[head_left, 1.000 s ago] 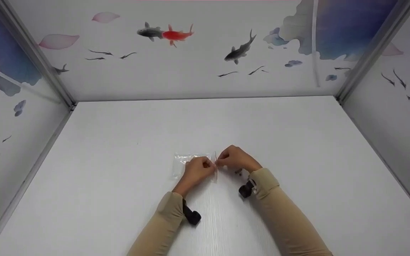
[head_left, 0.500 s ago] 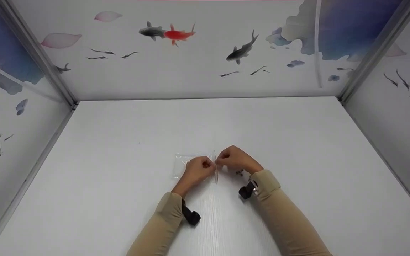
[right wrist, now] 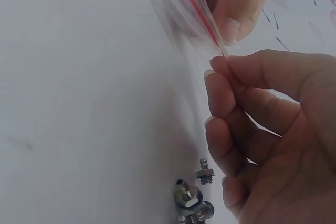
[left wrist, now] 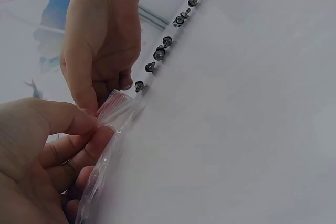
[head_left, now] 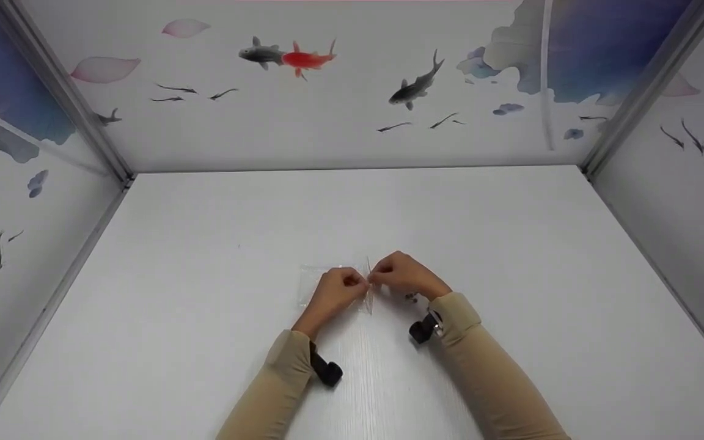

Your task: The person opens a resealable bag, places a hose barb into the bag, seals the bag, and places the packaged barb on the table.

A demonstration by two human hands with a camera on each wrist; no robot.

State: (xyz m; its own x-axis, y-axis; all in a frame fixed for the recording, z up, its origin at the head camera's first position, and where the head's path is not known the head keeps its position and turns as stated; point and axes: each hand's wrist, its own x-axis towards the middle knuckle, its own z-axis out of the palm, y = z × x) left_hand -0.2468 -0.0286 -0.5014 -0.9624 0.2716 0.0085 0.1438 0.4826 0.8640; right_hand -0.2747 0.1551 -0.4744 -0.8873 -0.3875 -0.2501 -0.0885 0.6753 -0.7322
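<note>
White back wall (head_left: pixel 352 137) between grey metal posts (head_left: pixel 644 85), with red fish (head_left: pixel 307 59), dark fish (head_left: pixel 413 91) and pink petals (head_left: pixel 106 70)

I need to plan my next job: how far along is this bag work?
Done: the metal fittings lie loose on the table. In hand: the left hand and right hand pinch the clear bag near its red strip. Remaining: probably opening it and putting the fittings in; I see none inside.

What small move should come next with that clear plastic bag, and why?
Perhaps ease the clear plastic bag open: left grip and right grip both pinch near its red-striped edge, while small silver metal fittings lie loose on the white table.
</note>
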